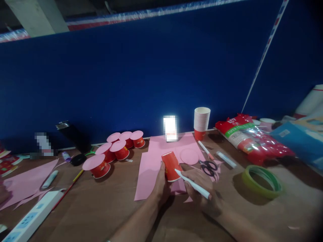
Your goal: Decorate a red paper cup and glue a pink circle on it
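My left hand grips a red paper cup that stands upside down on a pink paper sheet. My right hand holds a white pen with its tip against the cup's lower rim. A cut pink paper circle lies just right of the cup. Black scissors rest beside the right hand.
Several upturned red cups topped with pink circles sit at left. A stack of cups, a red packet, a green tape roll, a power strip, more pink paper and markers lie around. A blue wall stands behind.
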A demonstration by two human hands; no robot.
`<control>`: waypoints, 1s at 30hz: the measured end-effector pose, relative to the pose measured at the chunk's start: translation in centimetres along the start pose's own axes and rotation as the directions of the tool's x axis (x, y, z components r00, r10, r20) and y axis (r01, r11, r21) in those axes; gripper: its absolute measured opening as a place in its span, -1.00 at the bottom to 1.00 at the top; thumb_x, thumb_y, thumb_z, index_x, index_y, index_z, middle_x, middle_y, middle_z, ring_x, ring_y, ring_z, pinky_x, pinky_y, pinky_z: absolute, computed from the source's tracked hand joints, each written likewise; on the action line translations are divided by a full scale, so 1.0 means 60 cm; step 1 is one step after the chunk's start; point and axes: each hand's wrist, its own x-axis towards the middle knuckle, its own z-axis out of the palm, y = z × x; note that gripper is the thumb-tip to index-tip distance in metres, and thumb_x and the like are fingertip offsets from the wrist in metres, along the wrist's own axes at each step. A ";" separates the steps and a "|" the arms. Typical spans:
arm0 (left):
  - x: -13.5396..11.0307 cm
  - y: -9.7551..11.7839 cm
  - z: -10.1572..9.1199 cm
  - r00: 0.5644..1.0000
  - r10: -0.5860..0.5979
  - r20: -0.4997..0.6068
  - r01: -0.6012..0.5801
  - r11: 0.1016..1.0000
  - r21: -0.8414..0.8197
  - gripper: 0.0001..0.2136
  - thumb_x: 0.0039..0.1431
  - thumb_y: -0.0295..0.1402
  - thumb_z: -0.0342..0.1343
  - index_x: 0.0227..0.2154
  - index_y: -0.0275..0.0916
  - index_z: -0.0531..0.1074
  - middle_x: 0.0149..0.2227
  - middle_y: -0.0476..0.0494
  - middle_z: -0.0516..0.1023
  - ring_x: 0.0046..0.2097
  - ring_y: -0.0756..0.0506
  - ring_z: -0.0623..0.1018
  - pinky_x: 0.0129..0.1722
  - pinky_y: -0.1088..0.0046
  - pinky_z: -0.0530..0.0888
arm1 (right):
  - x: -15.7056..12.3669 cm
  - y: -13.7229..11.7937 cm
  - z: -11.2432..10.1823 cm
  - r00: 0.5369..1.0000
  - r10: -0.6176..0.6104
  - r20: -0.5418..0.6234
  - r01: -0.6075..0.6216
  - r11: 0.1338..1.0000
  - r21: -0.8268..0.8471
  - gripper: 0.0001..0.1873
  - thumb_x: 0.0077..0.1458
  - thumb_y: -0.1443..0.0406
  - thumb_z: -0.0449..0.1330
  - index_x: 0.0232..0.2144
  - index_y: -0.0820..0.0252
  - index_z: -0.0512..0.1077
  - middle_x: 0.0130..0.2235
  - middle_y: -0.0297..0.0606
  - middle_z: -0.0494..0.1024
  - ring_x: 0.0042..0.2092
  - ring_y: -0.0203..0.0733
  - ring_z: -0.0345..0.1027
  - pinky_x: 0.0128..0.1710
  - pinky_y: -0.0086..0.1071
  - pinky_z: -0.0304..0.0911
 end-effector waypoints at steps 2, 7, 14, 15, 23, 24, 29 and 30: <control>0.000 0.001 0.001 1.000 0.012 -0.026 -0.012 1.000 -0.005 -0.43 0.16 0.07 -0.03 -0.07 -0.38 0.44 -0.09 -0.35 0.57 0.00 -0.27 0.53 0.06 0.20 0.39 | 0.001 -0.001 0.000 1.000 0.000 -0.010 0.000 1.000 0.010 -0.71 0.22 0.33 -0.03 -0.13 0.12 0.45 -0.35 -0.19 0.60 -0.31 -0.12 0.52 -0.29 -0.27 0.45; -0.001 0.002 0.002 0.999 0.016 -0.032 -0.016 1.000 -0.017 -0.44 0.13 0.07 0.00 -0.07 -0.37 0.44 -0.08 -0.32 0.57 0.01 -0.27 0.52 0.07 0.20 0.39 | 0.001 -0.002 -0.003 1.000 0.023 0.014 -0.024 0.998 0.054 -0.71 0.26 0.30 -0.05 -0.11 0.13 0.43 -0.34 -0.20 0.59 -0.30 -0.16 0.50 -0.31 -0.30 0.45; 0.006 -0.002 -0.004 0.999 0.032 -0.044 -0.032 0.999 0.000 -0.45 0.14 0.06 0.00 -0.09 -0.36 0.46 -0.09 -0.33 0.57 0.00 -0.27 0.53 0.06 0.18 0.39 | -0.003 0.003 0.002 0.999 0.033 -0.009 -0.032 0.998 0.049 -0.72 0.26 0.25 -0.01 -0.10 0.14 0.45 -0.36 -0.19 0.58 -0.31 -0.14 0.49 -0.32 -0.30 0.44; 0.008 -0.003 -0.005 0.998 0.042 -0.047 -0.042 0.999 0.001 -0.46 0.14 0.06 0.00 -0.09 -0.36 0.46 -0.09 -0.33 0.57 0.00 -0.27 0.53 0.06 0.19 0.39 | -0.003 0.003 0.002 0.999 0.033 -0.010 -0.032 0.998 0.048 -0.71 0.27 0.25 -0.02 -0.10 0.14 0.45 -0.36 -0.18 0.58 -0.31 -0.15 0.49 -0.32 -0.30 0.44; 0.009 -0.005 -0.012 1.000 -0.002 -0.022 0.002 1.000 -0.001 -0.39 0.11 0.11 -0.01 -0.06 -0.37 0.45 -0.07 -0.36 0.56 -0.03 -0.27 0.54 0.03 0.19 0.42 | 0.005 -0.001 -0.002 1.000 -0.005 -0.022 0.006 0.999 0.039 -0.71 0.25 0.30 0.00 -0.06 0.12 0.43 -0.34 -0.19 0.59 -0.31 -0.15 0.50 -0.32 -0.31 0.43; 0.008 -0.004 -0.010 1.000 -0.003 -0.018 0.003 1.000 0.002 -0.39 0.11 0.11 -0.01 -0.06 -0.37 0.45 -0.08 -0.36 0.56 -0.03 -0.27 0.54 0.02 0.18 0.43 | 0.005 -0.001 -0.002 1.000 -0.014 -0.027 0.015 0.999 0.037 -0.71 0.24 0.31 0.00 -0.04 0.13 0.42 -0.34 -0.19 0.59 -0.31 -0.16 0.50 -0.32 -0.31 0.43; 0.001 -0.001 -0.003 0.998 -0.061 -0.026 0.061 0.998 0.031 -0.37 0.09 0.15 -0.02 -0.04 -0.32 0.45 -0.07 -0.35 0.55 -0.04 -0.30 0.55 -0.01 0.09 0.44 | 0.005 0.002 -0.003 1.000 -0.027 -0.014 0.028 0.998 0.052 -0.68 0.26 0.28 -0.03 -0.01 0.12 0.41 -0.30 -0.19 0.60 -0.28 -0.15 0.51 -0.29 -0.31 0.43; 0.001 -0.001 -0.002 0.997 -0.066 -0.040 0.067 0.997 0.033 -0.37 0.09 0.15 -0.02 -0.03 -0.31 0.44 -0.06 -0.35 0.55 -0.05 -0.30 0.55 -0.02 0.08 0.44 | 0.005 0.001 -0.003 1.000 -0.027 -0.010 0.028 0.998 0.059 -0.67 0.27 0.28 -0.05 -0.01 0.12 0.40 -0.29 -0.18 0.60 -0.28 -0.15 0.51 -0.28 -0.31 0.43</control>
